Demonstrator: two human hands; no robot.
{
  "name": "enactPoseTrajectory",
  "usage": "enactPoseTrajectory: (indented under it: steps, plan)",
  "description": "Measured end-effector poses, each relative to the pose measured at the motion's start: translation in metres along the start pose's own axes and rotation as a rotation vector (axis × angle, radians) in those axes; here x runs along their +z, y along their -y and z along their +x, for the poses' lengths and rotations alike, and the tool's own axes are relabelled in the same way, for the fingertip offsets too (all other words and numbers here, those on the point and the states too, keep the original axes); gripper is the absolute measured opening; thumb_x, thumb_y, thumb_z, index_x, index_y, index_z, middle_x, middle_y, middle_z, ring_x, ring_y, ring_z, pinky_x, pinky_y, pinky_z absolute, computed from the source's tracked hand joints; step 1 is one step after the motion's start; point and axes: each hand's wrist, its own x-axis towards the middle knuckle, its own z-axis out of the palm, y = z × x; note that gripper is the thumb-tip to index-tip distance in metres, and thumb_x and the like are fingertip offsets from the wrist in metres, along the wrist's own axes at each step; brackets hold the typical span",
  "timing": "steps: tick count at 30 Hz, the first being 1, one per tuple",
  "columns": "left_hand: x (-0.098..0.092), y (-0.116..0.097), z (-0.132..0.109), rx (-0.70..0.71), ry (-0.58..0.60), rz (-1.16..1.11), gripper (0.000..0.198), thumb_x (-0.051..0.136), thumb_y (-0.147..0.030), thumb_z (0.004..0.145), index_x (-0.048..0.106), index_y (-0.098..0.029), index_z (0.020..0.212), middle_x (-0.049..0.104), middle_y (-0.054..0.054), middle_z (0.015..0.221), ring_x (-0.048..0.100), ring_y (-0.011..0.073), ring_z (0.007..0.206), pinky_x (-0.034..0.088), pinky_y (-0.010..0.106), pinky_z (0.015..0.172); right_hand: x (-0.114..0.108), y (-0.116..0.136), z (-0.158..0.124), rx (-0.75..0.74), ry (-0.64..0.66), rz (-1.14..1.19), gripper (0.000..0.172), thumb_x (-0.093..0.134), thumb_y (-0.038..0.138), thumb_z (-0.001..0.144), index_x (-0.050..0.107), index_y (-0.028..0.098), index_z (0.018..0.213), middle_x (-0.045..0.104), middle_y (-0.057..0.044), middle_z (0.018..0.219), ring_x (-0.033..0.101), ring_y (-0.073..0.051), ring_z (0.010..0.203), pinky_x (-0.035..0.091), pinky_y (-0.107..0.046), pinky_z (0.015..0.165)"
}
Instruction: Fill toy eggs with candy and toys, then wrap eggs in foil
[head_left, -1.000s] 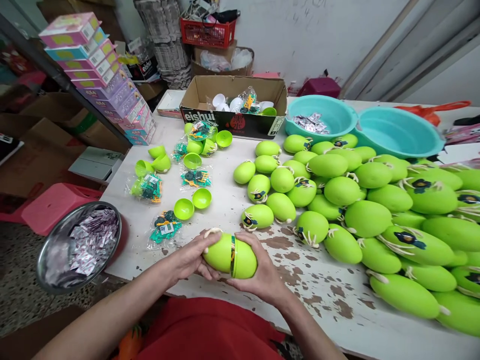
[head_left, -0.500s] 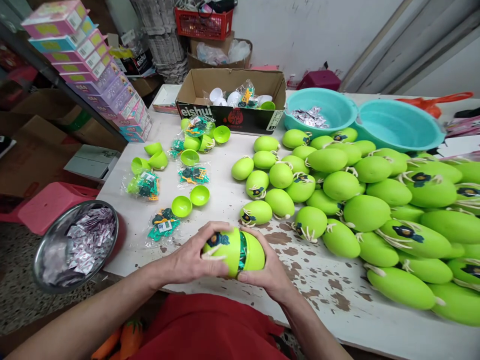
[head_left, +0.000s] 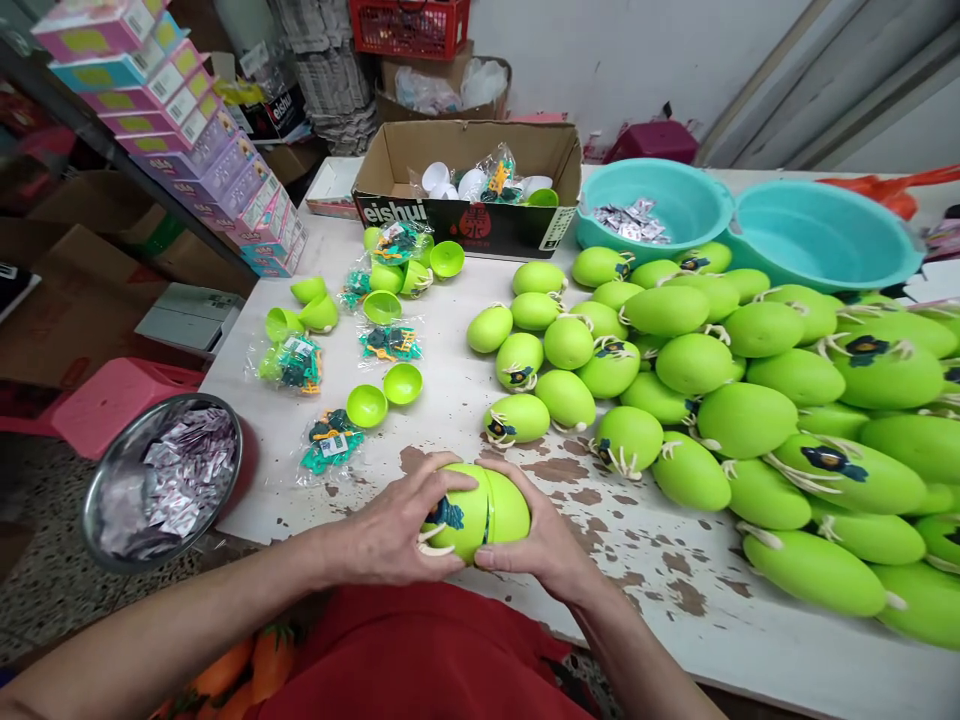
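Between my two hands, above the front edge of the table, is a green plastic egg [head_left: 504, 505] in two halves with a narrow gap at the seam. My left hand [head_left: 401, 520] wraps the half that bears a dark blue print and pale moulded strands. My right hand [head_left: 544, 540] is closed round the plain half. Beyond my left hand lie a clear bag of teal, orange and dark toy parts [head_left: 330, 443] and a pair of empty green half shells [head_left: 367, 406]. Closed green eggs [head_left: 517, 418] lie just past my right hand.
Many more green eggs [head_left: 746, 420] are heaped on the right. Two turquoise basins [head_left: 825, 245] and an open carton [head_left: 480, 225] stand at the back. A metal bowl of small sachets [head_left: 238, 450] is at the left, below a stack of boxes [head_left: 217, 190].
The two egg halves have come closer together: the wide gap that showed teal contents is now a thin line. The view has shifted slightly.
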Motion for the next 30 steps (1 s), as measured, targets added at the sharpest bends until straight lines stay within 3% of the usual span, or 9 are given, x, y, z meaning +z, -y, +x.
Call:
enactPoseTrajectory:
  steps: [6, 10, 12, 16, 18, 21, 25, 30]
  plan:
    - [0.009, 0.001, -0.008, 0.103, -0.053, 0.028, 0.071, 0.075, -0.028, 0.072, 0.045, -0.024, 0.136, 0.038, 0.018, 0.147, 0.047, 0.0331, 0.131, 0.044, 0.045, 0.106, 0.001, 0.005, -0.003, -0.002, -0.009, -0.009, 0.09, 0.094, 0.035, 0.044, 0.054, 0.027, 0.124, 0.066, -0.003, 0.113, 0.065, -0.026, 0.095, 0.056, -0.036, 0.078]
    - [0.01, -0.001, -0.006, 0.072, -0.06, 0.053, 0.07, 0.075, -0.031, 0.071, 0.046, -0.021, 0.134, 0.04, 0.019, 0.142, 0.048, 0.0337, 0.128, 0.045, 0.045, 0.104, 0.004, 0.004, -0.002, 0.016, -0.04, 0.027, 0.086, 0.095, 0.036, 0.042, 0.057, 0.025, 0.119, 0.067, -0.002, 0.108, 0.065, -0.024, 0.093, 0.056, -0.033, 0.078]
    - [0.006, -0.002, -0.001, 0.003, -0.037, 0.001, 0.072, 0.077, -0.032, 0.069, 0.047, -0.021, 0.133, 0.044, 0.017, 0.136, 0.052, 0.0311, 0.123, 0.045, 0.044, 0.103, 0.003, 0.004, -0.001, 0.056, -0.032, 0.087, 0.085, 0.095, 0.04, 0.043, 0.057, 0.025, 0.117, 0.067, -0.003, 0.103, 0.065, -0.024, 0.09, 0.058, -0.032, 0.071]
    - [-0.005, -0.001, 0.009, -0.122, 0.127, -0.187, 0.093, 0.087, -0.038, 0.057, 0.043, -0.026, 0.138, 0.048, 0.009, 0.131, 0.052, 0.0277, 0.119, 0.043, 0.043, 0.104, -0.001, 0.006, 0.005, 0.27, 0.038, 0.231, 0.078, 0.087, 0.055, 0.056, 0.051, 0.027, 0.119, 0.062, -0.008, 0.11, 0.069, -0.025, 0.076, 0.057, -0.031, 0.046]
    - [-0.01, 0.001, 0.014, -0.152, 0.139, -0.22, 0.09, 0.087, -0.036, 0.058, 0.043, -0.026, 0.137, 0.05, 0.008, 0.131, 0.052, 0.0265, 0.119, 0.042, 0.042, 0.104, -0.002, 0.006, 0.008, 0.336, 0.043, 0.273, 0.073, 0.082, 0.06, 0.062, 0.049, 0.026, 0.118, 0.06, -0.009, 0.113, 0.069, -0.025, 0.075, 0.059, -0.032, 0.044]
    - [-0.015, 0.002, 0.022, -0.194, 0.104, -0.174, 0.077, 0.084, -0.034, 0.062, 0.049, -0.025, 0.131, 0.055, 0.006, 0.125, 0.053, 0.0264, 0.115, 0.043, 0.042, 0.101, -0.004, 0.005, 0.01, 0.3, 0.049, 0.33, 0.075, 0.082, 0.06, 0.062, 0.046, 0.028, 0.119, 0.057, -0.009, 0.119, 0.07, -0.025, 0.079, 0.062, -0.037, 0.051]
    - [-0.021, -0.005, 0.025, -0.263, 0.175, -0.312, 0.075, 0.084, -0.036, 0.062, 0.05, -0.024, 0.128, 0.06, 0.003, 0.113, 0.058, 0.0222, 0.101, 0.049, 0.035, 0.088, -0.007, 0.006, 0.004, 0.207, 0.124, 0.26, 0.091, 0.094, 0.033, 0.048, 0.042, 0.03, 0.122, 0.057, -0.006, 0.119, 0.068, -0.026, 0.088, 0.062, -0.033, 0.054]
    - [-0.015, -0.022, 0.019, -0.378, 0.151, -0.447, 0.077, 0.084, -0.035, 0.063, 0.046, -0.024, 0.129, 0.061, 0.0, 0.097, 0.058, 0.0153, 0.082, 0.049, 0.025, 0.068, -0.007, 0.01, -0.003, 0.161, 0.128, 0.079, 0.073, 0.09, 0.035, 0.057, 0.046, 0.025, 0.115, 0.064, -0.001, 0.095, 0.066, -0.02, 0.072, 0.057, -0.025, 0.045]
